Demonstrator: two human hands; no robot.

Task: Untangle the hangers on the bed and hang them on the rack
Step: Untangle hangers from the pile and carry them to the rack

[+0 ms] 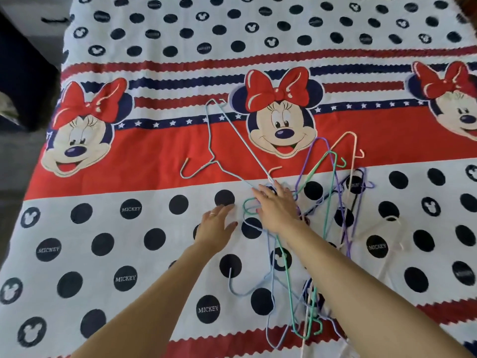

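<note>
Flat, both hands point(247, 213) reach onto tangled hangers point(327, 202).

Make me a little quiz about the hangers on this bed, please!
1. True or false: the left hand grips a hanger.
2. Which hand rests on the hanger pile? A) left B) right C) neither
3. What colour is the hanger lying farthest left, apart from most of the pile?

Key:
1. False. It lies open on the sheet.
2. B. The right hand rests on the tangle, fingers straight.
3. Light blue.
</note>
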